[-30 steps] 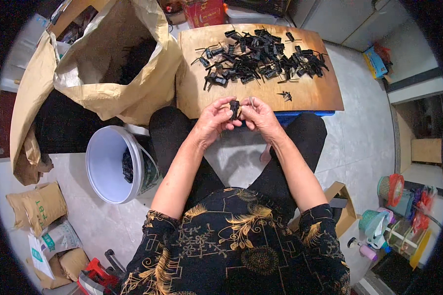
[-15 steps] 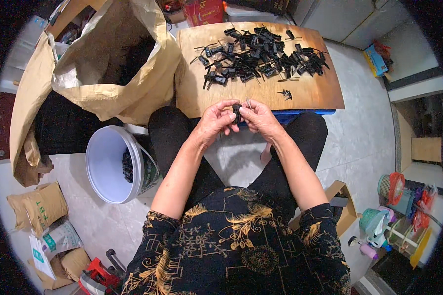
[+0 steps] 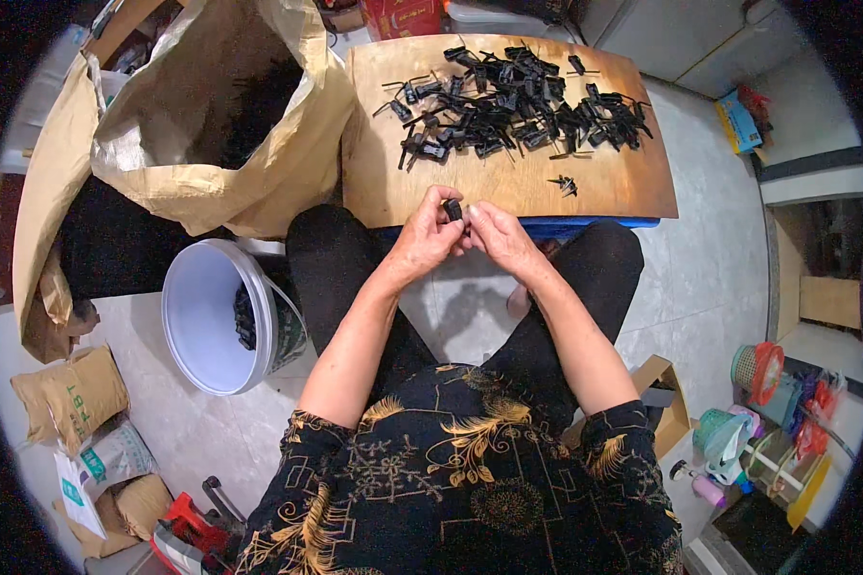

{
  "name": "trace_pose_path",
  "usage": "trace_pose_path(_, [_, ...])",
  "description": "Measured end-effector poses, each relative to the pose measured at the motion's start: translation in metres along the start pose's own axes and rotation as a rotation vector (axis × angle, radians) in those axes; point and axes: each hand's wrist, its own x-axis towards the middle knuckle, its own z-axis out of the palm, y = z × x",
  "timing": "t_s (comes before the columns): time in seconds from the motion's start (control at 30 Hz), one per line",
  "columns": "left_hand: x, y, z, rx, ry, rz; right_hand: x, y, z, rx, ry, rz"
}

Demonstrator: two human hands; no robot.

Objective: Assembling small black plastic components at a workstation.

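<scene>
My left hand [image 3: 422, 238] is closed round a small black plastic part [image 3: 453, 209], its upper end showing between thumb and forefinger. Against the lower side of that part, my right hand [image 3: 502, 240] has thumb and fingers pinched together; anything between them is too small or hidden to make out. Both hands are just off the near edge of a wooden board [image 3: 369, 187], above my knees. A loose heap of similar black parts [image 3: 518, 101], many with thin prongs, covers the board's far half. Nearer me on the board lies a little cluster of small dark pointed pieces [image 3: 566, 186].
Left of the board stands a large open paper sack [image 3: 297, 177] with dark contents. A white bucket [image 3: 197, 335] near my left leg holds several black parts [image 3: 244, 319]. Packed bags [image 3: 72, 398] lie at far left, an open cardboard box [image 3: 676, 402] by my right side.
Both hands have shifted slightly, and the black part now sits more in my left fingers. My right fingers have drawn together lower beside it. The view has moved a little.
</scene>
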Motion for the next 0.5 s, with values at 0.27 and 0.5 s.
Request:
trace_pose_path(0.27, [0.006,-0.001,0.0,0.088,0.008,0.014,0.005,0.015,-0.001,-0.048,-0.017,-0.036])
trace_pose_path(0.5, [0.007,-0.006,0.005,0.16,0.105,0.094,0.005,0.004,0.004,-0.217,0.058,-0.003])
